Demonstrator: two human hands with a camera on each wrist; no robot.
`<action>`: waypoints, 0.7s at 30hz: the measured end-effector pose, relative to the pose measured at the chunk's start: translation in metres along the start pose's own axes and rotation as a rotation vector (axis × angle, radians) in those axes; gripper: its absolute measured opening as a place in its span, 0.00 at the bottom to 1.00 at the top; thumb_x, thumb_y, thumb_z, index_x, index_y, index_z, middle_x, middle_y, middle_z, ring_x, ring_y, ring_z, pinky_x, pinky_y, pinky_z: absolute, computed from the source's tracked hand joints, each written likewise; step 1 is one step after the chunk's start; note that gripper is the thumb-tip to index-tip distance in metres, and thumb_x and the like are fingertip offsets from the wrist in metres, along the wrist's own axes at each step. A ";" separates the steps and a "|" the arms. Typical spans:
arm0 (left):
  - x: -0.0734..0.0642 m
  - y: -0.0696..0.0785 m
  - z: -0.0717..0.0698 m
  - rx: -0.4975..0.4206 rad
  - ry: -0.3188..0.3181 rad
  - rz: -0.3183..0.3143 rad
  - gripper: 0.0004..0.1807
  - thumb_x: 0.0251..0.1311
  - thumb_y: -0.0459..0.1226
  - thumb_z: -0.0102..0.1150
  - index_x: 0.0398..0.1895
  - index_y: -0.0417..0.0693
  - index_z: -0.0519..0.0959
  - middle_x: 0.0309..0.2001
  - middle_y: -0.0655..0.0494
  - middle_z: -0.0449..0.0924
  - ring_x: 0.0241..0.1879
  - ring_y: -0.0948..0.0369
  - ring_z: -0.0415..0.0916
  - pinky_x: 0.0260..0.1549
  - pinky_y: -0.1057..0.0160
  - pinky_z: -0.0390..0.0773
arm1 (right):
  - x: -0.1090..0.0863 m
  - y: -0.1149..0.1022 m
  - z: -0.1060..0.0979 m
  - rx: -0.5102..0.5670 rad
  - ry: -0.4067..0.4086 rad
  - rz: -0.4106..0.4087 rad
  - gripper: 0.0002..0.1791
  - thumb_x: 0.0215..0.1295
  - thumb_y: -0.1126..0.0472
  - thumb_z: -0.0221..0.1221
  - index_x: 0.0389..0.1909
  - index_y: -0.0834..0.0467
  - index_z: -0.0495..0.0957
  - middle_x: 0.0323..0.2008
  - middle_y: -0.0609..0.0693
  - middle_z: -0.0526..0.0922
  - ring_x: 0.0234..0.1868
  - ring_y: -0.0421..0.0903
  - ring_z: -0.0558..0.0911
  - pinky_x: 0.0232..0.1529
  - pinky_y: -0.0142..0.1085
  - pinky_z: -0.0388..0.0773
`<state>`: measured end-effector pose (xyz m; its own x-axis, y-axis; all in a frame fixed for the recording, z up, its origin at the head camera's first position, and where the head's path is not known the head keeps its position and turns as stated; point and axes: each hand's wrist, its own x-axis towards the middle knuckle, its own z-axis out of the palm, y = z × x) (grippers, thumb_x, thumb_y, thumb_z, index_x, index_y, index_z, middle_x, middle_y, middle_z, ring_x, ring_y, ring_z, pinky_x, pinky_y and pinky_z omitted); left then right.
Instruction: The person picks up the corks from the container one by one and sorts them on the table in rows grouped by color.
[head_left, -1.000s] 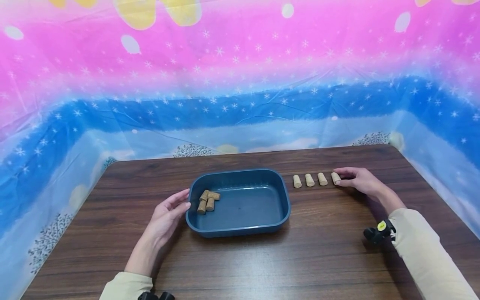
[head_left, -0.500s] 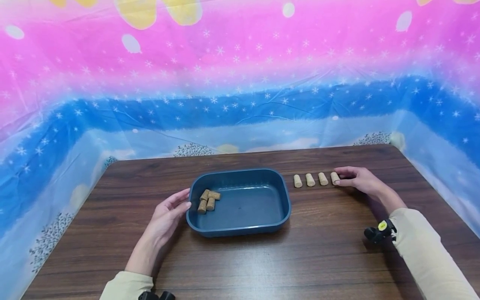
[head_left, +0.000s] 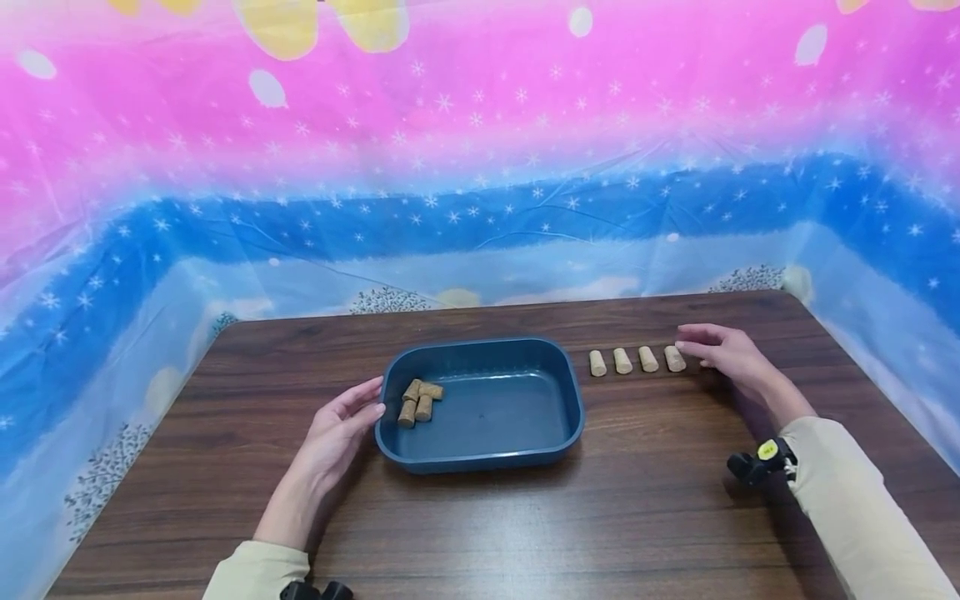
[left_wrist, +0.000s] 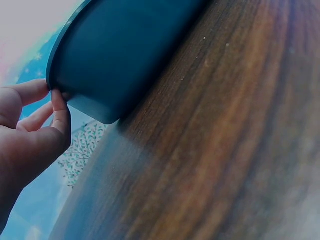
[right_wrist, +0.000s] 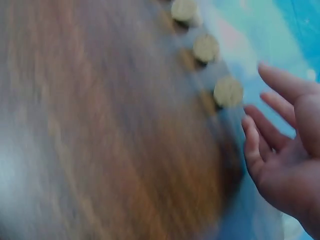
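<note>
A dark blue plastic tub [head_left: 480, 460] sits on the table, with several brown corks [head_left: 423, 407] huddled at its left end. My left hand [head_left: 337, 429] holds the tub's left rim; in the left wrist view, the thumb and fingers meet at that rim [left_wrist: 50, 70]. To the right of the tub, several pale tapered corks form a straight row. My right hand [head_left: 727, 354] is beside the rightmost cork [head_left: 675, 359], its fingertips right at the cork's far end. In the right wrist view the fingers [right_wrist: 280, 82] are spread, holding nothing, close to the nearest cork [right_wrist: 228, 92].
The brown wooden table [head_left: 480, 533] ends at a pink and blue snowflake cloth [head_left: 480, 192] that hangs behind and at both sides. Black wrist cameras [head_left: 753, 467] are strapped near the beige sleeves [head_left: 840, 483].
My right hand has let go of the rightmost cork and lifted slightly away, leaving it at the end of the row. My left hand and the tub have stayed put.
</note>
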<state>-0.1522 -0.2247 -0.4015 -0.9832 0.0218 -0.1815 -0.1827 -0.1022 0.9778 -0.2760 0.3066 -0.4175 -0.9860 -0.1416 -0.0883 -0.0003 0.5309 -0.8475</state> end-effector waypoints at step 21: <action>-0.001 0.001 0.001 -0.005 0.001 0.007 0.29 0.68 0.29 0.52 0.71 0.35 0.59 0.66 0.40 0.61 0.60 0.57 0.64 0.55 0.72 0.69 | -0.012 -0.118 0.074 -0.072 -0.062 -0.165 0.24 0.71 0.57 0.55 0.63 0.65 0.70 0.56 0.63 0.75 0.53 0.57 0.74 0.50 0.50 0.74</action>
<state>-0.1516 -0.2238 -0.4007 -0.9845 0.0199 -0.1743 -0.1754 -0.1069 0.9787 -0.2517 0.1837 -0.3551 -0.9593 -0.2819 0.0152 -0.1758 0.5544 -0.8135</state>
